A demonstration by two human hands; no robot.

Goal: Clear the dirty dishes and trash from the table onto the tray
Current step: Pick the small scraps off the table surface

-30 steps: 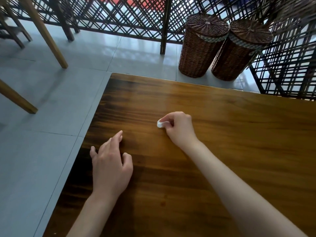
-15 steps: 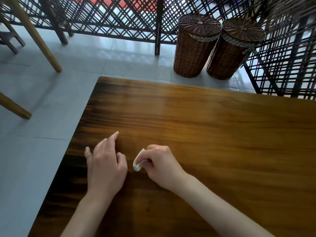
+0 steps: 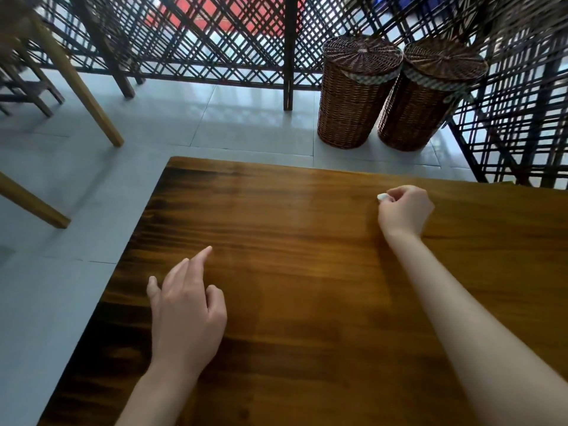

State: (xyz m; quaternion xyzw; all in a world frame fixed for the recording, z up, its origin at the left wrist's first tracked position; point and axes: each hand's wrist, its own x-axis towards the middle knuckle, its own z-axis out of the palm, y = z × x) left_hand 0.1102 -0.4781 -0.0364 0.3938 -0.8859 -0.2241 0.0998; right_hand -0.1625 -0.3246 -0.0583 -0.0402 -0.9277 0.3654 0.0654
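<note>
Your right hand [image 3: 405, 210] pinches the white wad [image 3: 383, 197] at the table's [image 3: 307, 272] far side, your left hand [image 3: 187, 315] rests nearer you with fingers loose, and no tray shows.

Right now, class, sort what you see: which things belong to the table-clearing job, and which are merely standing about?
Part of the job:
- wooden table
- small white wad, pinched in the right hand
- left hand, resting on the table

Standing about:
- two lidded wicker baskets
- lattice screen
- light wooden legs

No tray is in view.
</note>
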